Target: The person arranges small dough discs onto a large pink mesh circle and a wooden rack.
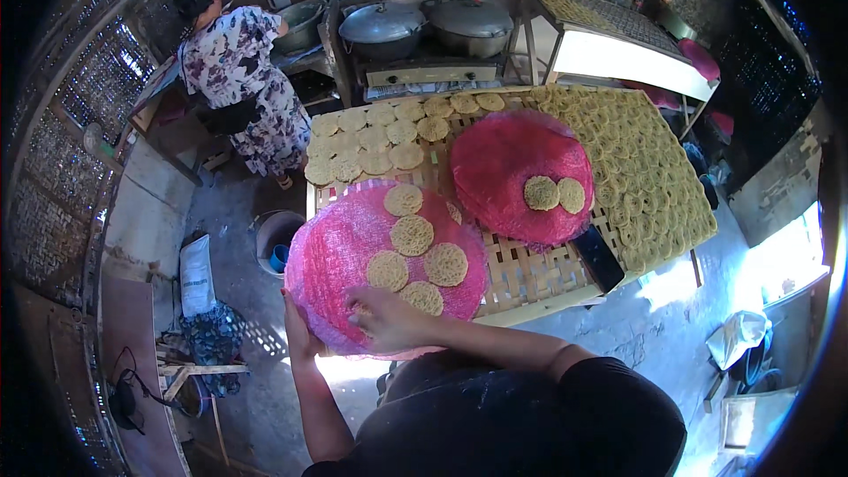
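Note:
A round tray covered in pink mesh (336, 252) sits at the near left end of a woven bamboo rack (530, 278). Several round yellow noodle-like discs (412, 235) lie on it. My left hand (299, 329) grips the tray's near left rim. My right hand (382, 318) rests on the mesh, fingers on a disc (424, 298) at the near side. A second, darker pink mesh tray (495, 168) lies further back with two discs (555, 193) on it.
Many more yellow discs (645, 168) cover the rack's right and far side. A dark phone (598, 257) lies on the rack. A person in a flowered dress (238, 71) stands at the far left by a stove with two lidded pots (424, 26). A bucket (276, 238) stands on the floor.

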The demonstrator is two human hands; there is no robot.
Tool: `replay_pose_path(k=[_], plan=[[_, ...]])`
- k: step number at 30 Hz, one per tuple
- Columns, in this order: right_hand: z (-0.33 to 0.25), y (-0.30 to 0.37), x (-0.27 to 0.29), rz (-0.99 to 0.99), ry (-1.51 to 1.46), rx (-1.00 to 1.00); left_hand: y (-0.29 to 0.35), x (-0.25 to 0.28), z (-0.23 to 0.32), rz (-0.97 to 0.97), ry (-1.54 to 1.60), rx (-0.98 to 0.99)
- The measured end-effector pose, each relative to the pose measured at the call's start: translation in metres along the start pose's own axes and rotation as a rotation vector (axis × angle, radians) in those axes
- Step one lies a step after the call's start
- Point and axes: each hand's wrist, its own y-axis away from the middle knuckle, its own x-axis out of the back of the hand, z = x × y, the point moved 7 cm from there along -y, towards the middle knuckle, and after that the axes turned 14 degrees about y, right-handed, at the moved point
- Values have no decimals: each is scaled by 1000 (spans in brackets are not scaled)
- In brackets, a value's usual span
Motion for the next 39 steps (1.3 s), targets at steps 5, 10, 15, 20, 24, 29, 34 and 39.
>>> replay_pose_path(k=[5, 10, 15, 20, 24, 29, 34, 39], plan=[[70, 53, 107, 557, 478, -138, 10, 6, 5, 248, -124, -72], [139, 121, 153, 454, 339, -691, 11, -6, 14, 171, -202, -161], [141, 123, 148, 387, 428, -699, 14, -19, 12, 217, -253, -183], [143, 111, 122, 481, 723, -647, 14, -28, 21, 241, -480, -325], [107, 102, 119, 405, 368, -723, 20, -6, 20, 257, -300, -370], [115, 101, 101, 487, 578, -632, 26, 10, 25, 239, -290, -391], [115, 91, 83, 458, 572, -649, 32, 25, 30, 279, -366, -321], [125, 86, 75, 376, 194, -899, 28, 33, 25, 288, -318, -290]])
